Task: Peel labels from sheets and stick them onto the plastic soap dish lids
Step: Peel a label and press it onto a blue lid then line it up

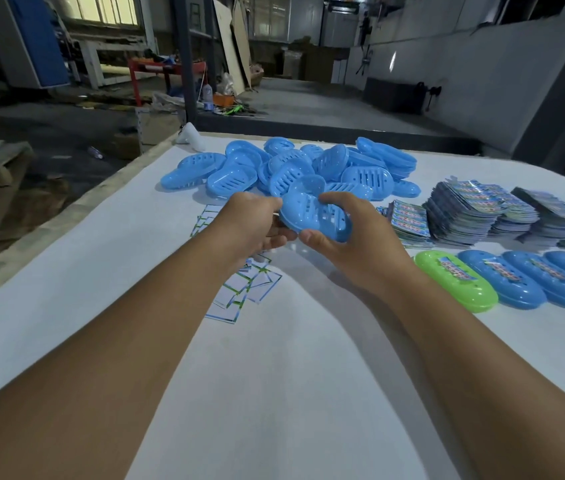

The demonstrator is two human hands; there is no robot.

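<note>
- Head view: you hold one blue soap dish piece [312, 216] above the white table [101, 271], just in front of the heap of blue dish parts [288, 168].
- Your left hand [253, 226] curls round its left end, fingers underneath, while your right hand [350, 233] wraps its right end, thumb pressed on the near rim and fingers over the far edge.
- The piece shows slots and a hollow side toward you; no label is visible on it.
- My reading is that you are between labels: a fresh dish is picked, not yet stuck.
- The next move calls for freeing one hand to peel a label off the sheet stacks [482, 216] to your right, then turning the smooth lid face up to take it.
- Finished pieces sit in a row at the right: a green lid [457, 285] and blue labelled lids [530, 282], each with a colourful sticker on top.
- Spent backing sheets [243, 292] with green-blue borders lie beneath your left wrist.
- Printing on labels and sheets is too small and blurred to read; no brand can be made out.
</note>
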